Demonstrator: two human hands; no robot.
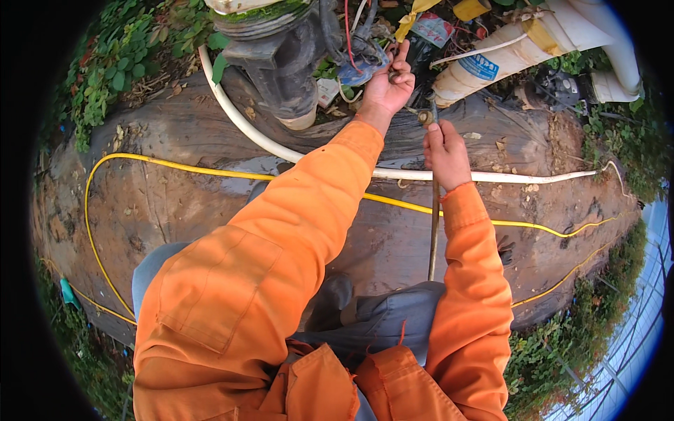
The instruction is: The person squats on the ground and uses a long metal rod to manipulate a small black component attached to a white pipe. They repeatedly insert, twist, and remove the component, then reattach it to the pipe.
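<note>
Over a muddy ground sheet (182, 203), in the head view: gripping a long slender metal rod (434, 231) near its upper end with a wrapped right hand (451, 153), just beside a brass-coloured fitting (425, 117) and near the lower end of a wide white pipe (467, 76). Reaching forward with the left hand (390, 84), fingers bent and partly drawn together, beside a blue-grey part (361, 70) with wires (348, 35) and a dark housing (267, 67); impossible to tell whether pinching anything. Dressed in orange sleeves (295, 196) and grey trousers (390, 319), above a white hose (411, 173) and a yellow hose (189, 167) crossing beneath the rod.
</note>
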